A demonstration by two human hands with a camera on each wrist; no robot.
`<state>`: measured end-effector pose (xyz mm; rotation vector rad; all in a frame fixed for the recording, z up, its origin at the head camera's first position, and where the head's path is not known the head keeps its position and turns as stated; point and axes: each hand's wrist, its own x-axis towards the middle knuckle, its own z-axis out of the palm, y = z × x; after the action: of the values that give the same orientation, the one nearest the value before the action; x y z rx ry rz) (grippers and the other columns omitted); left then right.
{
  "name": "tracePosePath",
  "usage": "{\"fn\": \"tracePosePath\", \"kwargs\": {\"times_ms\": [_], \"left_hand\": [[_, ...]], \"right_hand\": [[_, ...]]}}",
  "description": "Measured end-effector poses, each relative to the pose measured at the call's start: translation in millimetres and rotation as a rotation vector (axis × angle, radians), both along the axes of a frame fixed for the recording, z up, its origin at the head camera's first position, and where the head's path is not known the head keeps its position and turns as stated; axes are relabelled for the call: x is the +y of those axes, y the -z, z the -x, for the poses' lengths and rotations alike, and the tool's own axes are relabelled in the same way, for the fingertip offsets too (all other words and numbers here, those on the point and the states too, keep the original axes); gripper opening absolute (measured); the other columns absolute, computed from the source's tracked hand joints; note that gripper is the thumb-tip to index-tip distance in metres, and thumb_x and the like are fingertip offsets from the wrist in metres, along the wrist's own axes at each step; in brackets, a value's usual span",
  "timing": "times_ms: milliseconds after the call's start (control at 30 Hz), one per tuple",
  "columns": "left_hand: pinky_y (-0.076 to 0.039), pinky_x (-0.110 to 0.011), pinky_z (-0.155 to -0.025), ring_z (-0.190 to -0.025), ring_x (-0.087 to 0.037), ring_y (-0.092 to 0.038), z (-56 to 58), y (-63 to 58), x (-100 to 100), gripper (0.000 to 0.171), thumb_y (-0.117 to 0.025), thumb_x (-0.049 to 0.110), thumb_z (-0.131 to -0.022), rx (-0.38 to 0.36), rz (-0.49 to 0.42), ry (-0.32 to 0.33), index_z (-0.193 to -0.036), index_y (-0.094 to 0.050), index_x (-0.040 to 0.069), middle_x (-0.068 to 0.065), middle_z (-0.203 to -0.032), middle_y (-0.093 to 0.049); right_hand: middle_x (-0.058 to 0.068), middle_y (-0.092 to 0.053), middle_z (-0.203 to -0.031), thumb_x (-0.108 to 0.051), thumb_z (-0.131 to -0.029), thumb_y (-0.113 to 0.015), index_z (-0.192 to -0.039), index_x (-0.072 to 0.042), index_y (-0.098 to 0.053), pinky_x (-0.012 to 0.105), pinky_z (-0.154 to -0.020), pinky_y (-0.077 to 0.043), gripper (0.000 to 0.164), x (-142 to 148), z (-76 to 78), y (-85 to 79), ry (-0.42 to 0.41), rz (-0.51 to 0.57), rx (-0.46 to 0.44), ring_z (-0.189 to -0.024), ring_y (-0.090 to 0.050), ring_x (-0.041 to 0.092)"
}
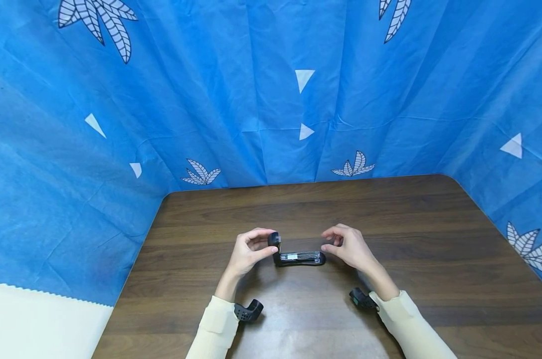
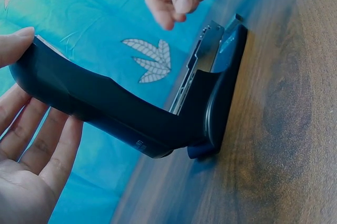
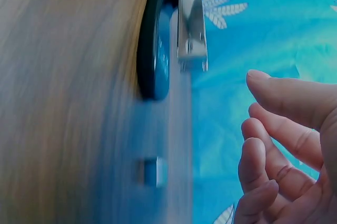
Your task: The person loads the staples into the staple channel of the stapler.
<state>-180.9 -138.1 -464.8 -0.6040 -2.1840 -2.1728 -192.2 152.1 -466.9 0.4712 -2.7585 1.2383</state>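
Observation:
A black stapler (image 1: 299,263) stands on the wooden table with its top cover (image 2: 95,87) swung far up, baring the metal staple channel (image 3: 191,29). My left hand (image 1: 248,253) holds the raised cover near its end, thumb on one side and fingers on the other. Off the stapler's front end, my right hand (image 1: 352,248) hovers with loosely bent fingers and nothing between them. A small silvery block (image 3: 154,172), perhaps a strip of staples, lies on the table beyond the front of the base (image 3: 152,77). In the head view I cannot make that block out.
The brown wooden table (image 1: 199,299) ends at a blue curtain (image 1: 275,99) with leaf and triangle prints, at the back and sides. Black wrist devices (image 1: 249,310) sit at both cream sleeves (image 1: 214,326). White cloth (image 1: 37,319) shows at the lower left.

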Motion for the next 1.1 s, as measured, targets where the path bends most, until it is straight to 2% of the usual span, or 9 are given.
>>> {"fn": "tracePosePath", "kwargs": {"times_ms": [233, 467, 767, 1100], "left_hand": [[-0.058, -0.028, -0.086, -0.091, -0.013, -0.067, -0.4, -0.2, -0.3, 0.04, -0.075, -0.006, -0.077, 0.003, -0.006, -0.001, -0.114, -0.063, -0.014, -0.034, -0.111, -0.061], [-0.058, -0.031, -0.088, -0.093, -0.016, -0.067, -0.6, -0.4, -0.5, 0.04, -0.075, -0.006, -0.076, -0.003, -0.009, -0.006, -0.114, -0.062, -0.015, -0.034, -0.111, -0.061], [-0.058, -0.031, -0.087, -0.092, -0.011, -0.067, -0.2, 0.2, 0.3, 0.04, -0.075, -0.005, -0.077, -0.003, -0.022, 0.002, -0.114, -0.062, -0.014, -0.034, -0.111, -0.061], [-0.058, -0.03, -0.088, -0.092, -0.009, -0.067, -0.2, -0.3, 0.4, 0.041, -0.075, -0.006, -0.077, 0.002, -0.024, 0.003, -0.114, -0.062, -0.015, -0.035, -0.111, -0.061]], "right_hand": [[0.004, -0.065, -0.085, -0.009, -0.075, -0.082, -0.098, -0.003, -0.071, 0.022, -0.058, -0.04, 0.026, 19.2, -0.5, 9.6, 0.071, -0.021, -0.001, -0.069, -0.051, 0.011], [0.005, -0.066, -0.085, -0.013, -0.074, -0.084, -0.097, -0.003, -0.068, 0.022, -0.059, -0.042, 0.03, 27.5, -1.0, 21.2, 0.114, -0.052, -0.042, -0.07, -0.052, 0.012], [0.004, -0.067, -0.085, -0.023, -0.072, -0.086, -0.095, -0.005, -0.067, 0.023, -0.06, -0.041, 0.035, 29.7, -1.4, 28.5, 0.155, -0.089, -0.101, -0.069, -0.051, 0.012], [0.0, -0.065, -0.082, -0.028, -0.07, -0.087, -0.088, -0.01, -0.067, 0.025, -0.06, -0.04, 0.033, 25.4, -2.7, 32.7, 0.187, -0.154, -0.094, -0.067, -0.051, 0.011]]}}
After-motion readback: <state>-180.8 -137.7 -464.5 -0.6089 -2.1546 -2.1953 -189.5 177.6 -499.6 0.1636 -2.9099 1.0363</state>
